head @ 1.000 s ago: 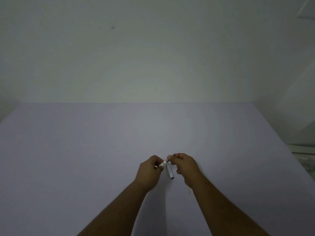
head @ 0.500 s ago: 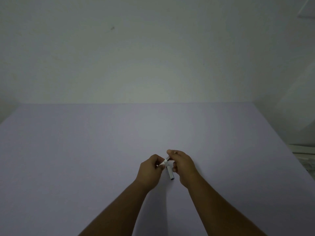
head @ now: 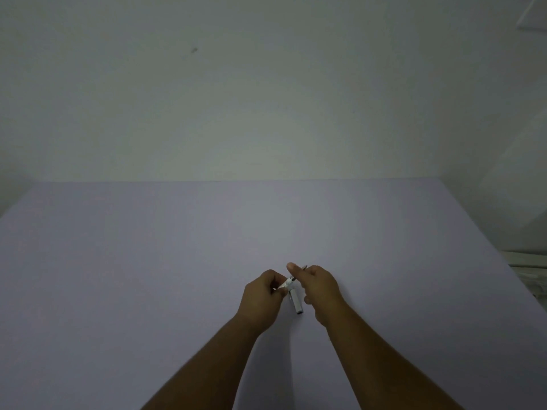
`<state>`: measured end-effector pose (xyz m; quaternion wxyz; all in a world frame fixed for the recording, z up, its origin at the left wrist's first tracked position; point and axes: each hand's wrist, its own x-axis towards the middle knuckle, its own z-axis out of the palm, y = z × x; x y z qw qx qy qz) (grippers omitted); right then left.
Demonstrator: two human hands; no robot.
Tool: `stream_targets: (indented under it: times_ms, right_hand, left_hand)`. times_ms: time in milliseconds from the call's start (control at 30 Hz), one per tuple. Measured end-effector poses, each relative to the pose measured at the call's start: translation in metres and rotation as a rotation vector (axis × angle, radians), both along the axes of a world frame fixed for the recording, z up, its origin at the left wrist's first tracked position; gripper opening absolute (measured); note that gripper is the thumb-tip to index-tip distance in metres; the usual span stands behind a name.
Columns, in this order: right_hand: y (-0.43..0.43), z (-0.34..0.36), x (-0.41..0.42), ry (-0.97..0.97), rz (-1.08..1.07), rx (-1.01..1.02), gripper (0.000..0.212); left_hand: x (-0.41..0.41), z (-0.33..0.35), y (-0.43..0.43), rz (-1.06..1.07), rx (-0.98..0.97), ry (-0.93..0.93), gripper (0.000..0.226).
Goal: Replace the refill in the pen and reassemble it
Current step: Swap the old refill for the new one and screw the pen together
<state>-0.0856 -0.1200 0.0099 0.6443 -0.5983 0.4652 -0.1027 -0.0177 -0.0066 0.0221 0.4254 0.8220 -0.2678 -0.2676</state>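
Note:
Both my hands meet over the near middle of the lilac table (head: 177,261). My left hand (head: 262,300) pinches a short white pen part (head: 286,284) between thumb and fingers. A thin dark refill (head: 297,273) sticks out of that part toward the upper right, and my right hand (head: 318,287) grips it, its tip showing past the fingers. Another white pen piece (head: 296,301) with a bluish end lies or hangs just below and between the hands; I cannot tell whether it touches the table.
A plain pale wall stands behind the table's far edge. At the right edge, beyond the table, some white flat objects (head: 529,273) are partly visible.
My right hand shifted slightly up and back along the refill, then returned a little. The left hand and the white piece below stayed nearly still.

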Motion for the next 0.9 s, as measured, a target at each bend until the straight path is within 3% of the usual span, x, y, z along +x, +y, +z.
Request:
stream_targets:
  times_ms: [133, 267, 333, 433, 600, 733, 800, 900]
  right_hand:
    - [-0.002, 0.0009, -0.0023, -0.178, 0.004, 0.103, 0.008]
    - [-0.003, 0.0008, 0.0003, 0.005, 0.011, -0.016, 0.031]
    - [-0.0038, 0.0001, 0.0009, 0.003, 0.025, 0.021, 0.037]
    - [-0.0027, 0.0003, -0.0011, -0.157, 0.009, 0.14, 0.01]
    - [-0.0026, 0.0, -0.0012, -0.064, 0.012, 0.099, 0.028]
    - [-0.0013, -0.0021, -0.0048, -0.23, 0.009, 0.157, 0.003]
    - [-0.0008, -0.0017, -0.0048, -0.205, -0.003, 0.12, 0.008]
    - [-0.0018, 0.0014, -0.0022, -0.014, 0.006, 0.063, 0.03]
  left_hand:
    - [0.0004, 0.0019, -0.0028, 0.015, 0.005, 0.005, 0.01]
    - [-0.0016, 0.0014, -0.0029, -0.005, 0.012, 0.003, 0.01]
    - [-0.0014, 0.0015, -0.002, 0.005, 0.005, 0.017, 0.009]
    - [0.0016, 0.003, -0.002, 0.024, 0.009, 0.028, 0.009]
    - [0.0008, 0.004, -0.0013, -0.01, 0.006, 0.019, 0.012]
    - [0.0022, 0.0043, -0.002, -0.004, 0.011, 0.01, 0.013]
    - [0.0024, 0.0044, -0.0028, -0.018, 0.018, -0.016, 0.012]
    - [0.0011, 0.0023, -0.0025, -0.032, 0.033, -0.034, 0.013]
